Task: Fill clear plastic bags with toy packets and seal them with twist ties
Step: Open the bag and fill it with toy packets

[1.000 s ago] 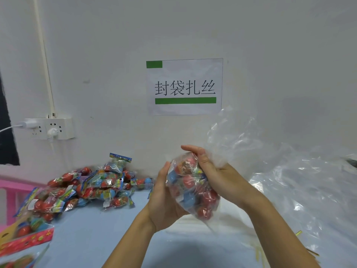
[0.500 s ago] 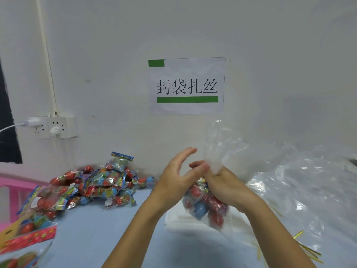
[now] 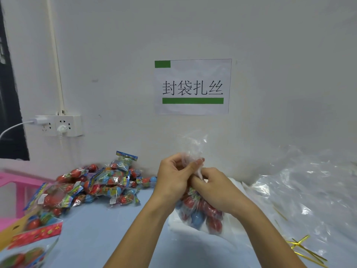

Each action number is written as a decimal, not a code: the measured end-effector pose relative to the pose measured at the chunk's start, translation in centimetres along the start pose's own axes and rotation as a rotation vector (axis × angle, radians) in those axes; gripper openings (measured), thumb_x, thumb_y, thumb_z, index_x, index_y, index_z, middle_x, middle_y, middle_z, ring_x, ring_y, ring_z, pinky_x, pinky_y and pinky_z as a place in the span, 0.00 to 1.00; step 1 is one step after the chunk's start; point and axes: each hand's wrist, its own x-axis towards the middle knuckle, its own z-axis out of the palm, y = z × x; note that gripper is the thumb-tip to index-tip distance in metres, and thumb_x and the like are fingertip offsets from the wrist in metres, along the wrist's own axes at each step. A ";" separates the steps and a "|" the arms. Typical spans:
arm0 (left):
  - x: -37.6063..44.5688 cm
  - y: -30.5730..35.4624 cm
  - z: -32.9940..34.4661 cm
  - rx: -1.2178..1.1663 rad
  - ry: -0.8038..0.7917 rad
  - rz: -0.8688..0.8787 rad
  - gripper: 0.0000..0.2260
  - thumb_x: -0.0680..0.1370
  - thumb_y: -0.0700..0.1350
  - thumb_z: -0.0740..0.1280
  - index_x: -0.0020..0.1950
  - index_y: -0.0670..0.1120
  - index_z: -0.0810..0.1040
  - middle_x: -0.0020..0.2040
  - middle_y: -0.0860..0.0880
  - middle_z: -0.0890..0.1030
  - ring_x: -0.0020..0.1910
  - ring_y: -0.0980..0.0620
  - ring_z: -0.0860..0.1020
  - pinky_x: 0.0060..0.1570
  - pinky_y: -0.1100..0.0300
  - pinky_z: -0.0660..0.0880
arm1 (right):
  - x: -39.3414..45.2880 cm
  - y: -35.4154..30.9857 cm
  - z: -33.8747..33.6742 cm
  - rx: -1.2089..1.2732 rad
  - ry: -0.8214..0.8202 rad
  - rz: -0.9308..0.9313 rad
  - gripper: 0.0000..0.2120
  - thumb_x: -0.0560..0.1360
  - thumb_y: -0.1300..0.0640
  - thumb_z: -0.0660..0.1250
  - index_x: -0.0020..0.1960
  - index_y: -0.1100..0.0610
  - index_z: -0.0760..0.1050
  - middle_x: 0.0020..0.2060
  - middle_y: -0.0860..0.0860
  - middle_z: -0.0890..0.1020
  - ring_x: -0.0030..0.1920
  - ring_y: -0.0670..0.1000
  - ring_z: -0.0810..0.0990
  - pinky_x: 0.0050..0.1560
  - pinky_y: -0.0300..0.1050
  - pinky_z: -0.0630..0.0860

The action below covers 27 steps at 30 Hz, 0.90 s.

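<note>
White wall sign (image 3: 192, 87) with green bars, wall socket (image 3: 60, 125), pink stool (image 3: 18, 182)

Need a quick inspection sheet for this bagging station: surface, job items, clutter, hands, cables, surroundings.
Surface: light blue table, bare in the middle.
Job's things: filled clear bag held above the table, neck gathered; pile of toy packets at back left; gold twist ties at lower right; heap of empty clear bags at right.
Clutter: colourful box at lower left.
Grippers: left hand and right hand both closed on the bag's neck; no tie seen on it.
Cables: white cable plugged into the wall socket strip.
Surroundings: white wall, paper sign, pink furniture at left.
</note>
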 end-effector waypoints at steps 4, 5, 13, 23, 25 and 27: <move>0.1 0.2 -0.5 -0.049 0.089 -0.049 0.10 0.68 0.50 0.77 0.32 0.46 0.80 0.36 0.39 0.83 0.36 0.43 0.82 0.39 0.50 0.81 | -0.1 -0.7 0.4 0.123 0.084 -0.112 0.09 0.76 0.50 0.66 0.45 0.52 0.83 0.37 0.48 0.86 0.39 0.51 0.84 0.44 0.52 0.82; 0.1 0.3 -0.6 -0.052 0.105 -0.050 0.10 0.69 0.49 0.77 0.33 0.47 0.81 0.34 0.41 0.82 0.34 0.44 0.81 0.38 0.51 0.81 | -0.2 -0.9 0.6 0.145 0.107 -0.137 0.08 0.77 0.51 0.67 0.43 0.49 0.84 0.36 0.46 0.85 0.38 0.49 0.84 0.45 0.52 0.83; 0.3 0.5 -1.0 -0.054 0.043 -0.085 0.08 0.69 0.49 0.75 0.37 0.45 0.84 0.38 0.43 0.85 0.39 0.46 0.85 0.38 0.58 0.80 | -0.2 -0.6 0.2 0.192 0.137 -0.080 0.17 0.81 0.48 0.63 0.41 0.55 0.85 0.35 0.55 0.85 0.39 0.57 0.83 0.46 0.58 0.79; 0.0 0.4 -1.1 0.075 -0.243 -0.243 0.10 0.78 0.49 0.68 0.46 0.45 0.86 0.49 0.42 0.86 0.51 0.46 0.85 0.50 0.56 0.80 | -0.2 0.7 -1.2 0.240 0.087 -0.002 0.14 0.82 0.53 0.63 0.47 0.57 0.86 0.42 0.60 0.86 0.47 0.63 0.84 0.54 0.63 0.79; -0.1 0.4 -1.1 0.081 -0.225 -0.226 0.10 0.80 0.45 0.66 0.44 0.48 0.87 0.47 0.44 0.86 0.49 0.47 0.85 0.46 0.58 0.80 | -0.1 0.9 -1.2 0.252 0.059 0.013 0.13 0.82 0.55 0.63 0.50 0.58 0.85 0.42 0.56 0.87 0.46 0.57 0.86 0.54 0.58 0.81; 0.0 0.1 -1.3 0.130 -0.174 -0.225 0.12 0.81 0.42 0.65 0.43 0.47 0.86 0.46 0.43 0.86 0.48 0.44 0.85 0.48 0.53 0.80 | -0.3 1.1 -1.4 0.296 -0.019 0.036 0.13 0.83 0.58 0.63 0.47 0.58 0.85 0.39 0.50 0.86 0.41 0.49 0.85 0.49 0.49 0.81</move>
